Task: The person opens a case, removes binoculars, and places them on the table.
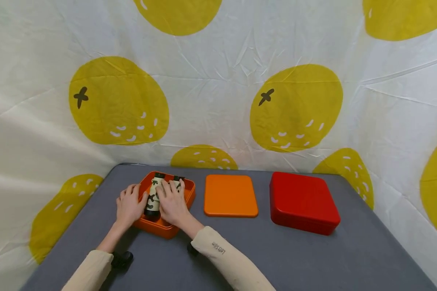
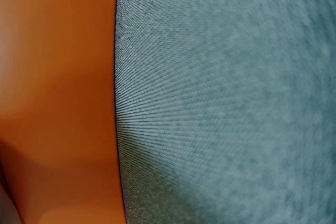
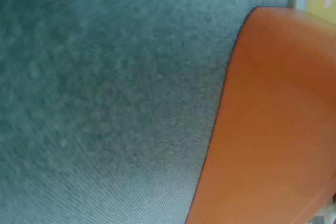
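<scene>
Camouflage-patterned binoculars (image 1: pixel 153 196) with black ends lie inside an open orange box (image 1: pixel 160 231), at the left of the table in the head view. My left hand (image 1: pixel 129 206) is over the box's left wall, its thumb inside beside the left barrel. From the right, my right hand (image 1: pixel 172 204) grips the binoculars, its fingers over the right barrel and hiding much of it. The left wrist view shows the box's outer wall (image 2: pixel 58 93) against the table. In the right wrist view, another side of the box (image 3: pixel 268 119) appears.
A flat orange lid (image 1: pixel 230 196) lies right of the box. Farther right stands a closed red box (image 1: pixel 304 202). All rest on a grey table (image 1: pixel 276 258), with a white fruit-patterned cloth (image 1: pixel 211 105) hanging behind it.
</scene>
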Motion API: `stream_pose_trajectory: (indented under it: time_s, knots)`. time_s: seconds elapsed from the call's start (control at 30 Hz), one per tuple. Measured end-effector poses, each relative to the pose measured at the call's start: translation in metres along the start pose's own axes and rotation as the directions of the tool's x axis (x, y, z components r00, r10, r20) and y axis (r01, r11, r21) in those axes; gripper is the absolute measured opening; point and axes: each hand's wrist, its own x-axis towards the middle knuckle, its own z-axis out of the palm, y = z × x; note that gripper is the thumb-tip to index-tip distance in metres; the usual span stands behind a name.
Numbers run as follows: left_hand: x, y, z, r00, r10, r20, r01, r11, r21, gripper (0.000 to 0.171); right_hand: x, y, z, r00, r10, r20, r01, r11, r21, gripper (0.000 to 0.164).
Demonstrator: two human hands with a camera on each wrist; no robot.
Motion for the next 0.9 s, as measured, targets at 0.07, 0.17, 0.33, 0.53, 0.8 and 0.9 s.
stream_pose_trajectory:
  time_s: [0.07,0.17,0.33,0.53,0.8,0.9]
  knots:
    - [0.000,0.001,0.000,1.000,-0.002,0.001,0.002,1.000,-0.003,0.049,0.001,0.002,-0.001,1.000,-0.008,-0.003,0.008,1.000,-0.006,0.041]
    - [0.001,0.002,0.000,1.000,-0.007,0.006,0.007,1.000,-0.004,0.050,0.002,0.004,-0.005,1.000,-0.018,-0.001,0.018,1.000,-0.015,0.041]
    - [0.002,0.002,0.001,1.000,-0.015,0.004,0.015,1.000,-0.004,0.050,0.007,0.010,-0.010,0.999,-0.031,-0.030,0.031,0.999,-0.027,0.038]
    - [0.001,0.002,0.001,1.000,0.002,-0.013,-0.002,1.000,-0.007,0.048,0.013,0.016,-0.016,0.996,-0.029,-0.081,0.026,0.999,-0.032,0.036]
    - [0.003,0.001,0.001,1.000,0.007,0.006,-0.007,1.000,0.004,0.050,0.020,0.025,-0.026,0.994,0.037,-0.098,-0.039,0.999,-0.013,0.041]
    - [0.004,-0.001,0.000,0.999,0.001,0.039,-0.002,1.000,0.029,0.053,0.019,0.029,-0.031,0.995,0.060,-0.080,-0.059,0.998,0.008,0.042]
